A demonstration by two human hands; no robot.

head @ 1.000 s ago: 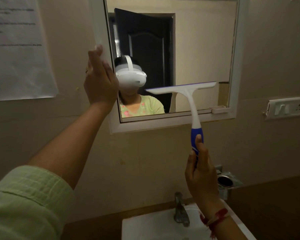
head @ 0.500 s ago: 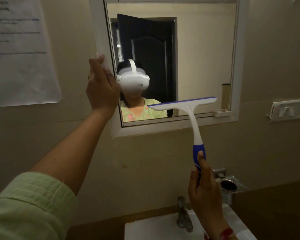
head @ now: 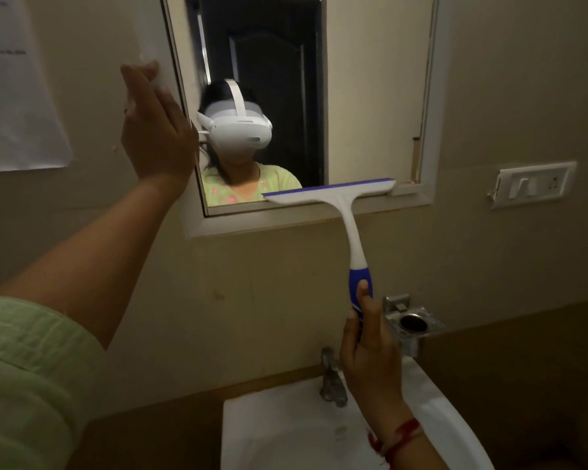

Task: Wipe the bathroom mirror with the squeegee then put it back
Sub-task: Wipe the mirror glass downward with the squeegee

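Right hand [head: 370, 361] first: my fingers are curled round the blue end of the squeegee [head: 336, 196] handle, and my thumb lies straight up along the blue part. A red thread [head: 399, 434] is tied round that wrist. From my grip the white handle rises, leaning a little to the left, to the wide white head with its blue strip along the top edge. The head lies across the bottom of the mirror [head: 370, 96], low on the glass, right above the lower bar of the white frame [head: 252, 225]. Its right end is at the bottom right corner, and its left end sits slightly lower than the right.

My left hand [head: 157, 130] is raised at the left side of the frame. Its fingers are straight and close together, holding nothing, laid against the white edge. I cannot tell how hard it presses. The green sleeve [head: 24, 385] of that arm fills the lower left.

On the glass I see a white headset [head: 238, 130], a green top and a dark door behind.

Below my right hand are the white sink [head: 269, 435] and its metal tap [head: 333, 381]. A metal holder [head: 411, 323] is fixed to the wall just beside my right hand. A switch plate [head: 533, 183] sits on the wall to the right of the mirror, and a sheet of paper [head: 17, 113] hangs on the wall to the left.
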